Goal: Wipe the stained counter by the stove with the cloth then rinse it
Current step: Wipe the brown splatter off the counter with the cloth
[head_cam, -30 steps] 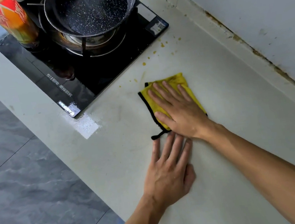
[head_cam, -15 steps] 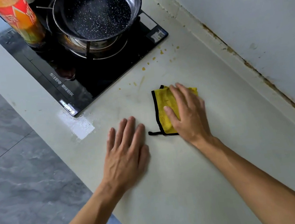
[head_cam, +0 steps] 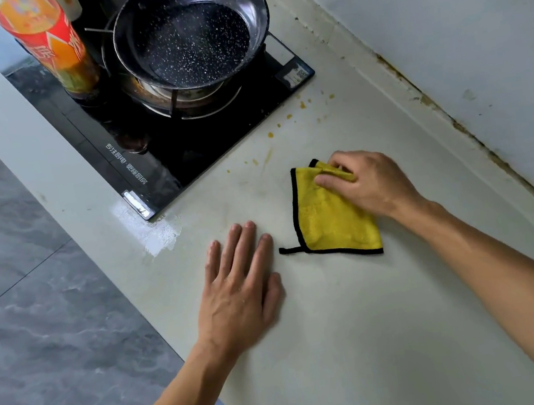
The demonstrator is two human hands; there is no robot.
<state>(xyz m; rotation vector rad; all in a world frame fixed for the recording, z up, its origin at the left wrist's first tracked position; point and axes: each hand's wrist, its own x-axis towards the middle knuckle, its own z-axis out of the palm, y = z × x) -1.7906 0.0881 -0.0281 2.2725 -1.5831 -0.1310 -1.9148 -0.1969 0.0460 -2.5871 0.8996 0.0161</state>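
Observation:
A yellow cloth (head_cam: 331, 218) with black trim lies folded on the pale counter (head_cam: 358, 325), just right of the stove. My right hand (head_cam: 367, 183) pinches the cloth's far corner between thumb and fingers. My left hand (head_cam: 242, 289) rests flat on the counter, fingers spread, a little left of the cloth and not touching it. Small orange-brown stains (head_cam: 270, 134) dot the counter between the cloth and the black stove (head_cam: 165, 154).
A speckled black pan (head_cam: 191, 33) sits on the burner. A tall orange and red can (head_cam: 51, 43) stands on the stove's left side. The wall (head_cam: 456, 27) runs along the right with a grimy seam. The counter edge drops to grey floor tiles (head_cam: 39, 331) at left.
My right hand went from pressing flat on the cloth to pinching its far corner, uncovering most of it. My left hand slid left across the counter, away from the cloth.

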